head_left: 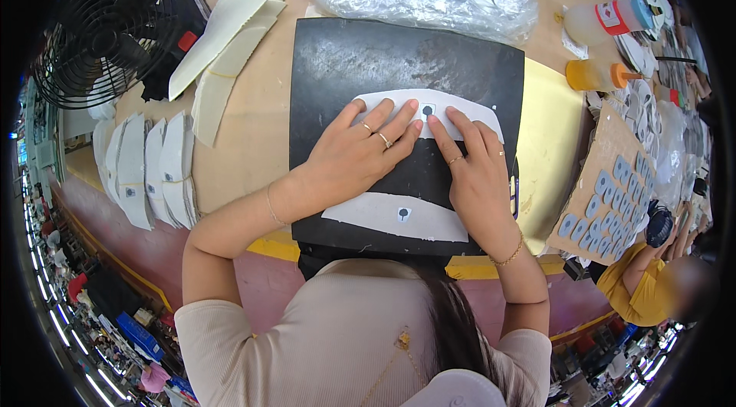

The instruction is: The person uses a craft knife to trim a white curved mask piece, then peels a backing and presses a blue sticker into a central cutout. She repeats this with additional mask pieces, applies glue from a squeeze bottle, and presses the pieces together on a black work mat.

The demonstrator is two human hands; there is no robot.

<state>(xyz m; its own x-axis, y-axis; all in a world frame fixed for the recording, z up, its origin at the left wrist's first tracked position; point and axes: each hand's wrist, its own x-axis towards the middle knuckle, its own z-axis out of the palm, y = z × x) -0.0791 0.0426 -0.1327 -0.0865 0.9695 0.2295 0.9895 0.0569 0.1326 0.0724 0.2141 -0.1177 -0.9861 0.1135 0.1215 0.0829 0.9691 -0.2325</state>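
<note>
A curved white cut piece (pixel 487 117) lies near the middle of a black mat (pixel 399 47). On it, a small patch with a dark rounded shape (pixel 428 111) shows between my fingertips. My left hand (pixel 364 148) is open, its fingers spread on the white piece to the left of the patch. From the other side my right hand (pixel 477 169) rests open, index fingertip just below the patch and the other fingers over the white piece. A second curved white piece (pixel 360 213), with a similar patch (pixel 403 214), lies nearer me on the mat, partly beside my right wrist.
A black fan (pixel 103 43) stands at far left, beside stacked cream pieces (pixel 230 62) and banded white bundles (pixel 153 169). Behind the mat sits a plastic bag (pixel 506 12) of cutouts. Two bottles (pixel 606 21) (pixel 594 75) and a patch-covered cardboard (pixel 571 211) are right; a co-worker (pixel 640 284) sits beyond.
</note>
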